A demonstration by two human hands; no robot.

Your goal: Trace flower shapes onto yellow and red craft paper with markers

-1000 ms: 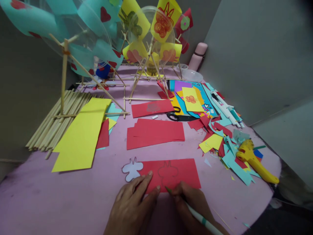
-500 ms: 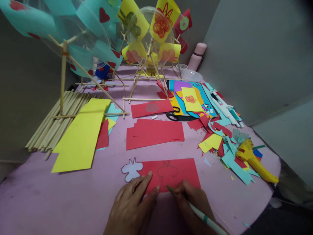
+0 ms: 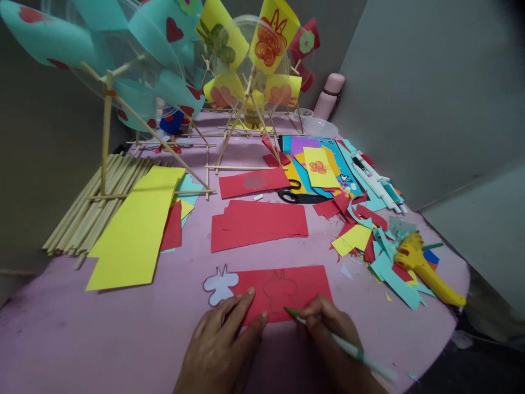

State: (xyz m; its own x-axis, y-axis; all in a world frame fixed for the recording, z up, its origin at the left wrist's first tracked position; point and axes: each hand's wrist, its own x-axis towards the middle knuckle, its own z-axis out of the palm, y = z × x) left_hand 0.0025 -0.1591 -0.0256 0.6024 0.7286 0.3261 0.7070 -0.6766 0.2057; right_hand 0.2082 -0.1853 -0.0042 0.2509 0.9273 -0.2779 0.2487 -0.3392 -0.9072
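Note:
My left hand (image 3: 223, 342) lies with fingers spread on the lower left part of a red paper strip (image 3: 309, 279). A green-tipped marker (image 3: 346, 346) is pinched in my right hand (image 3: 332, 334), its tip on the strip's lower middle. Around the tip, a faint butterfly outline (image 3: 280, 290) shows on the red paper. A white butterfly cutout (image 3: 220, 285) rests at the strip's left end, beside my left fingers. Further back are stacked red strips (image 3: 260, 224) and one red strip (image 3: 233, 185) with a dark drawing.
Yellow sheets (image 3: 139, 224) and sticks (image 3: 82, 208) lie left, under a stick frame (image 3: 105, 131). Black scissors (image 3: 289, 192), paper scraps (image 3: 383, 262) and a yellow glue gun (image 3: 430, 273) are right. Paper wheels (image 3: 268, 44) and a pink bottle (image 3: 330, 96) stand behind.
The marker tip has moved slightly right and up along the lower part of the outline, and my right hand has shifted right with it. My left hand stays in place.

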